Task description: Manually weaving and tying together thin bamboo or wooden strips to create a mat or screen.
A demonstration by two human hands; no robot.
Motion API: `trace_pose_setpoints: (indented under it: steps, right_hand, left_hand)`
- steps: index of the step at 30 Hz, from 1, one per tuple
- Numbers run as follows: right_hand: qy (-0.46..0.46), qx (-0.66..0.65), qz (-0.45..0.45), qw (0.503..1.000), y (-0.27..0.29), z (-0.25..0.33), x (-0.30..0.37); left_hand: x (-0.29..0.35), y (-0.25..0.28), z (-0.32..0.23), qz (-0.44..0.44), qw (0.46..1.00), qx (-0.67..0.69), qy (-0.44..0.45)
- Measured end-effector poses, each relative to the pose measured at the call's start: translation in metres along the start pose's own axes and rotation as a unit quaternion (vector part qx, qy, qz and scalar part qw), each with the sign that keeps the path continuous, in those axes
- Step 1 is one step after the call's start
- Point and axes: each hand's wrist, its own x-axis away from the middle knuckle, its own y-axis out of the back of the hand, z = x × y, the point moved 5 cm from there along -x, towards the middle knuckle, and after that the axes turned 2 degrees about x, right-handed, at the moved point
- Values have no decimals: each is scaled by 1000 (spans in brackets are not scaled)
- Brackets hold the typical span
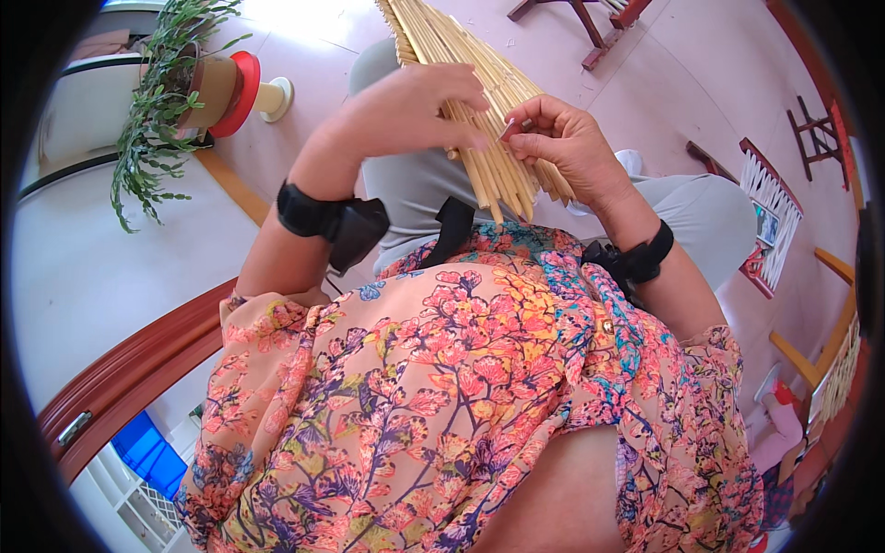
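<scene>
— floral blouse (pixel 442 369) fills the space nearest us, below both hands. how is the left hand (pixel 466 111) held?

— spread, thumb and fingers well apart, over the left side of the wooden sticks (pixel 502 78). it's blurred, so i can't tell whether the fingertips touch them.

— and the right hand (pixel 527 132)?

— pinching a small piece (pixel 508 128) between thumb and forefinger, just above the sticks. it's too small for me to say what it is.

— where exactly are the sticks?

— under and between the two hands, side by side, pale yellow, their uneven near ends pointing at the blouse. grey trousers (pixel 696 198) show to the right of the right hand.

— anything behind the hands?

— a black strap on each wrist.

— and farther out?

— left of the left hand, a potted plant (pixel 147 129) with trailing green stems, its pot against a red-topped stand (pixel 243 94). well right of the right hand, a stool strung with white cords (pixel 782 207).
</scene>
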Motion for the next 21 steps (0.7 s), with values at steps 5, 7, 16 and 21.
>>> trace_pose_setpoints:
  steps: [5, 7, 16, 21]
  right_hand:
    - [-1, -1, 21, 1000, -6, 0, -3]
    - [-4, -2, 23, 1000, -6, 0, -2]
    - [27, 78, 67, 994, -17, -7, -7]
    - [-3, 10, 93, 996, -5, -10, 2]
  left_hand:
    - [-8, -15, -4, -22, 999, 7, 30]
    - [-8, -16, -5, -48, 998, 6, 35]
    - [14, -17, 0, -82, 996, 20, 14]
    - [29, -17, 7, -167, 985, 37, 38]
